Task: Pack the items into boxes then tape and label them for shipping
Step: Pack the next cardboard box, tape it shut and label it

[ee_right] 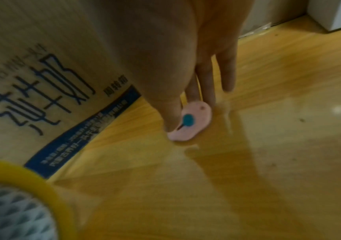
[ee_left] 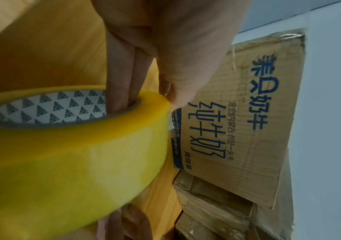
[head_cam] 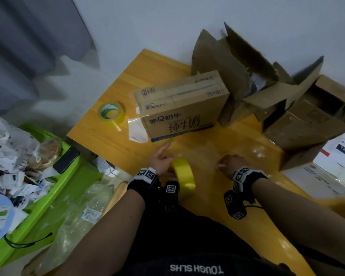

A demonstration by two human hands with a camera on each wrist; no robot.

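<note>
My left hand (head_cam: 163,158) grips a yellow tape roll (head_cam: 182,176), fingers (ee_left: 122,78) hooked inside its core and thumb on the outer face (ee_left: 73,154). It hangs just above the wooden table (head_cam: 112,144), in front of a closed cardboard box (head_cam: 181,104) with blue print (ee_left: 237,113). To the right, my right hand (head_cam: 229,164) pinches a small pink oval object (ee_right: 192,121) with a teal dot between thumb and fingers (ee_right: 206,81), low over the table beside the box's front face (ee_right: 42,81).
A second tape roll (head_cam: 112,113) and a clear plastic sleeve (head_cam: 136,129) lie left of the box. Open, torn cardboard boxes (head_cam: 299,116) crowd the right back. Printed sheets (head_cam: 339,156) lie at the right. A green bin (head_cam: 48,196) of rubbish with a phone (head_cam: 66,159) stands left.
</note>
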